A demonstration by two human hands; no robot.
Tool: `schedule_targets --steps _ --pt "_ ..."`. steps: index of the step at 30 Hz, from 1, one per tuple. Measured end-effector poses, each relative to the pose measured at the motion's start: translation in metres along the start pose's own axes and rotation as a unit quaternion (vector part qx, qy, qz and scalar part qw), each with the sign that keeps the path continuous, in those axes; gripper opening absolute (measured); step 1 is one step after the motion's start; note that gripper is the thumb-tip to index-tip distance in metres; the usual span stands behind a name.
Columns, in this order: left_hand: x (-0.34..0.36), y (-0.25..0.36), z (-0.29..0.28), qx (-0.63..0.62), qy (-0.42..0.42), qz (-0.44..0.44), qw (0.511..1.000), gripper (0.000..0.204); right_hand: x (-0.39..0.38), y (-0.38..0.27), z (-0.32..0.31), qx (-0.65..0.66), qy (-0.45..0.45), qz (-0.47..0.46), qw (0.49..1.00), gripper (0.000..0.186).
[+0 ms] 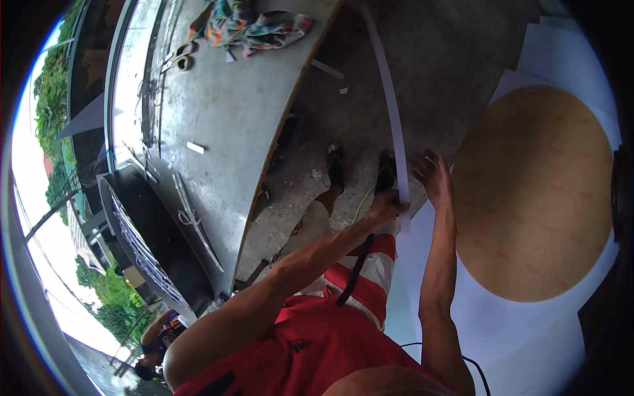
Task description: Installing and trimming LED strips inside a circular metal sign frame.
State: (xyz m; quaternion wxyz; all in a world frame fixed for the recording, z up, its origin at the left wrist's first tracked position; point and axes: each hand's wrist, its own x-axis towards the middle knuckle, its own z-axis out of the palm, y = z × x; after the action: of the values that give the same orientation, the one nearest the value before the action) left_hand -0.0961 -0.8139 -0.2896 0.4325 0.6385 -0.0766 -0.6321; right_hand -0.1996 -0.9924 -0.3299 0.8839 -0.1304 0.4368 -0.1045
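Note:
My left hand (386,210) is closed on a long, narrow white strip (389,99) near its lower end. From there the strip runs away over the floor, bending slightly to the left at its far end. Just right of the strip, my right hand (436,179) is raised with its fingers apart and nothing visible in it; its fingertips are a little blurred. A large brown round board (535,191) lies beside my right forearm, on top of big white sheets (429,264).
A grey table (231,125) on the left carries scissors (189,218), a second pair of scissors (178,58), a colourful cloth (257,30), and a black curved-sided thing (158,231). White scraps (343,90) lie on the floor. Another person (158,340) is at lower left.

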Motion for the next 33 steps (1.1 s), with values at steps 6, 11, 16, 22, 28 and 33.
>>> schedule_targets --steps 6,11,16,22,28,33 --pt "-0.112 -0.044 -0.014 0.236 0.025 0.176 0.955 0.026 -0.015 -0.041 0.092 -0.081 -0.014 0.002 0.997 0.051" --pt "-0.201 -0.051 -0.068 0.322 0.103 0.146 0.93 0.029 -0.076 -0.022 0.165 -0.094 -0.101 -0.153 0.979 0.044" --pt "-0.299 -0.06 -0.107 0.339 0.148 0.207 0.906 0.028 -0.198 0.037 0.302 -0.178 -0.362 -0.218 0.889 0.039" --pt "-0.483 -0.07 -0.162 0.146 0.244 0.385 0.878 0.022 -0.322 0.212 0.469 -0.357 -0.46 -0.166 0.796 0.035" --pt "-0.652 -0.078 -0.237 -0.187 0.498 0.491 0.69 0.04 -0.396 0.386 0.531 -0.578 -0.497 -0.019 0.647 0.028" --pt "-0.75 -0.095 -0.307 -0.18 0.624 0.497 0.576 0.046 -0.433 0.503 0.566 -0.611 -0.572 0.05 0.545 0.024"
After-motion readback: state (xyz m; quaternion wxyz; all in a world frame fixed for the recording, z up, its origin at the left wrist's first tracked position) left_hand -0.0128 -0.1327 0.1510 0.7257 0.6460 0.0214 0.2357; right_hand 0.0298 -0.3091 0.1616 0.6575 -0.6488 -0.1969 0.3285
